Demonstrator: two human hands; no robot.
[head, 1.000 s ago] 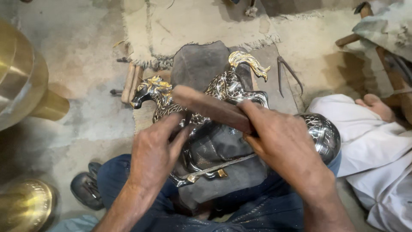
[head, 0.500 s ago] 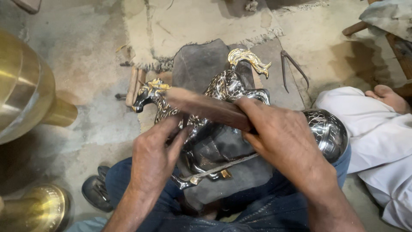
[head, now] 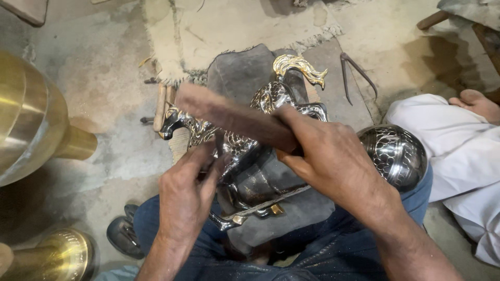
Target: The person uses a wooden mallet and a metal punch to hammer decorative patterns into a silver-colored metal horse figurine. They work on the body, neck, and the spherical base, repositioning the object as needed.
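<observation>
Rough grey concrete floor (head: 104, 78), right hand (head: 325, 156) gripping worn brown wooden brush (head: 234, 118) over shiny engraved silver-and-gold metal horse figurine (head: 276, 96), left hand (head: 187, 195) fingers curled, steadying its partly hidden body

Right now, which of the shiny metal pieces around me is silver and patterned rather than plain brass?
The round silver ball by the right hand, covered in a scale pattern. The two vessels at the left are smooth brass.

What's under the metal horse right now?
The metal horse lies on a dark grey pad over the person's lap. A cord crosses the pad near the horse's feet. The right hand and wooden stick cover the horse's middle, hiding what lies beneath there.
</observation>
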